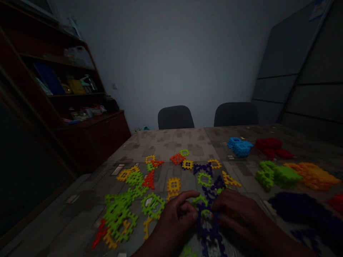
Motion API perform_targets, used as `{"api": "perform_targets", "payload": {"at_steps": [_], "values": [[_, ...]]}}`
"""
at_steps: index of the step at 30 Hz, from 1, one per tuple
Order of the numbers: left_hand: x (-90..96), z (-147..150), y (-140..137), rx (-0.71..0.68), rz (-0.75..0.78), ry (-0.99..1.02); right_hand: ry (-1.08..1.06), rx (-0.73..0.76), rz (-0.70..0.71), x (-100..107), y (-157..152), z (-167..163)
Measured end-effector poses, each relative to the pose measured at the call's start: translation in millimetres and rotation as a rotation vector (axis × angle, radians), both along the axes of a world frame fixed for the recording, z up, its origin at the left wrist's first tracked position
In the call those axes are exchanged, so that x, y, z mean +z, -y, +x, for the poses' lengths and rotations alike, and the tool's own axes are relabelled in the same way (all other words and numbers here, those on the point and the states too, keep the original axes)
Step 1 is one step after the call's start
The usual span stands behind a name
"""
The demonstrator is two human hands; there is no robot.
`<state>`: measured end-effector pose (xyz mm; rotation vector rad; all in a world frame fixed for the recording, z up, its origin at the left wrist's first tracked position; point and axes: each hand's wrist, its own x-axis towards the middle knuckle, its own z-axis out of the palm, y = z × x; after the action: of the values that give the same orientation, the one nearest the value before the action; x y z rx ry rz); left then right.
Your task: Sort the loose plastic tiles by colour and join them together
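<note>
Dark purple toothed building pieces (209,233) lie in a row in front of me, between my hands. My left hand (179,216) is at their left edge, index finger stretched out and thumb apart, the other fingers bent. Its fingertips are beside a small light green piece (200,200). On the other side, my right hand (241,214) rests with curved, closed fingers at the purple row's right edge. Bits of orange-red show between and under its fingers, but what it grips is too dark to make out. Another light green ring piece (204,179) lies just beyond.
Joined green pieces (118,210) lie left, with scattered yellow window pieces (174,184) and orange triangles (149,180). At right are piles in blue (241,147), red (272,147), green (284,175), yellow (313,175) and purple (302,210). Two chairs (175,117) stand behind the table.
</note>
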<state>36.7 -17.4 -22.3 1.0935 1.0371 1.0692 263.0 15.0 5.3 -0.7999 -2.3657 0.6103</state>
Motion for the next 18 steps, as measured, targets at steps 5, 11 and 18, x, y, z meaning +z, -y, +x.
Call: {"api": "perform_targets", "payload": {"at_steps": [5,11,18], "values": [[0.2,1.2,0.0,0.005,-0.004,-0.017,-0.040,0.024,0.055,-0.8,-2.2,1.2],[3.4,2.0,3.9,-0.015,0.003,-0.104,0.006,0.034,0.015,0.8,-4.2,1.4],[2.0,1.3,4.7,-0.041,-0.013,-0.016,0.105,-0.048,-0.233,3.5,-3.6,11.3]]}}
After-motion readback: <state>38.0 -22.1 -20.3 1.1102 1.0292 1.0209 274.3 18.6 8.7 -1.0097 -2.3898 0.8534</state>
